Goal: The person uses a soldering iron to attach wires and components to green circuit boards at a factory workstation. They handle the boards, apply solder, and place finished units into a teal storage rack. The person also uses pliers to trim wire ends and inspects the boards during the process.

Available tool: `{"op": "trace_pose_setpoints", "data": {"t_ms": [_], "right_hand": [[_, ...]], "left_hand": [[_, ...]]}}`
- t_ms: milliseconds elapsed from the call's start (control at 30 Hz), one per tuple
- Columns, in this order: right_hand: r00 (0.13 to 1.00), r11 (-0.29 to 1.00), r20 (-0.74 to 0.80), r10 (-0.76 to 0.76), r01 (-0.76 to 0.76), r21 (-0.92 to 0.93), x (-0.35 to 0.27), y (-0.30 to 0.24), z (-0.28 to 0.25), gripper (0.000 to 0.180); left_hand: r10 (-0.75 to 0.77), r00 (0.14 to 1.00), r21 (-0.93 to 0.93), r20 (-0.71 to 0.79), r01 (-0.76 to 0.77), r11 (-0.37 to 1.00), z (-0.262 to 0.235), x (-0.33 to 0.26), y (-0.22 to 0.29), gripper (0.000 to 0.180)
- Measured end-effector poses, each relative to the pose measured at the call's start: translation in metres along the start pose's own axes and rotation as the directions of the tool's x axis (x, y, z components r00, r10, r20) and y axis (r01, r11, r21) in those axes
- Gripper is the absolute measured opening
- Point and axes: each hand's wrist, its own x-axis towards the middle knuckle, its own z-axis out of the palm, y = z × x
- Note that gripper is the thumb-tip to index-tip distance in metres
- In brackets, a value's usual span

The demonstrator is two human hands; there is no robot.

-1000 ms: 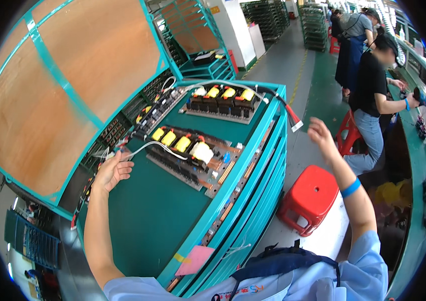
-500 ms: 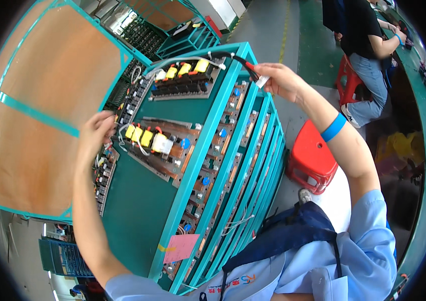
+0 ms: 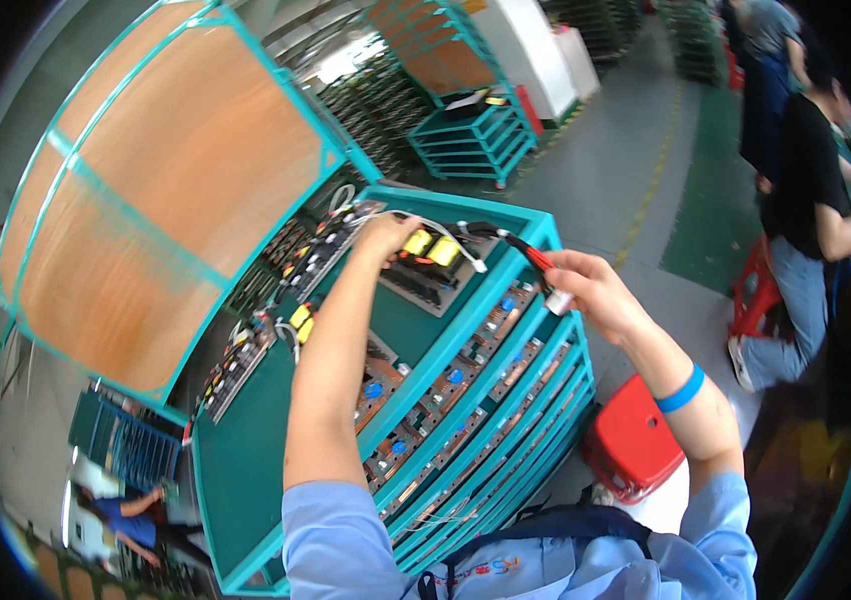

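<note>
Since half a second ago, your left hand point(image 3: 383, 238) is shifting from the black-and-grey component boards point(image 3: 328, 247) at left to the far circuit board with yellow blocks point(image 3: 431, 268), which is lying atop the green-topped teal metal rack point(image 3: 434, 362); fingertips hidden, can't tell if they're gripping. Right hand point(image 3: 585, 285) is pinching the black-and-red cable bundle point(image 3: 515, 243) near its white plastic connector point(image 3: 558, 302). Probably best to be keeping that cable slack, avoiding tugging the board.
</note>
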Motion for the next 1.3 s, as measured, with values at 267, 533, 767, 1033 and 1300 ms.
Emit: {"op": "trace_pose_setpoints", "data": {"t_ms": [267, 533, 767, 1033, 1300], "right_hand": [[0.951, 0.952, 0.118, -0.284, 0.295, -0.084, -0.005, 0.01, 0.046, 0.034], [0.921, 0.901, 0.136, -0.365, 0.386, -0.199, 0.0, 0.013, 0.069, 0.039], [0.897, 0.887, 0.158, -0.414, 0.436, -0.153, -0.002, 0.022, 0.052, 0.045], [0.867, 0.859, 0.176, -0.466, 0.491, -0.146, -0.008, 0.033, 0.051, 0.06], [0.888, 0.864, 0.114, -0.446, 0.46, -0.206, -0.01, 0.039, 0.029, 0.055]], "left_hand": [[-0.174, 0.979, -0.171, -0.103, 0.155, 0.973, 0.018, 0.041, -0.005, 0.082], [-0.423, 0.906, -0.006, 0.025, 0.423, 0.906, 0.016, 0.034, 0.034, 0.06], [-0.356, 0.925, -0.144, 0.136, 0.374, 0.916, 0.017, 0.052, 0.011, 0.058], [-0.405, 0.914, 0.036, 0.0, 0.405, 0.914, 0.033, 0.1, -0.013, 0.052], [-0.452, 0.886, -0.054, -0.105, 0.449, 0.892, 0.024, 0.048, 0.035, 0.059]]}}
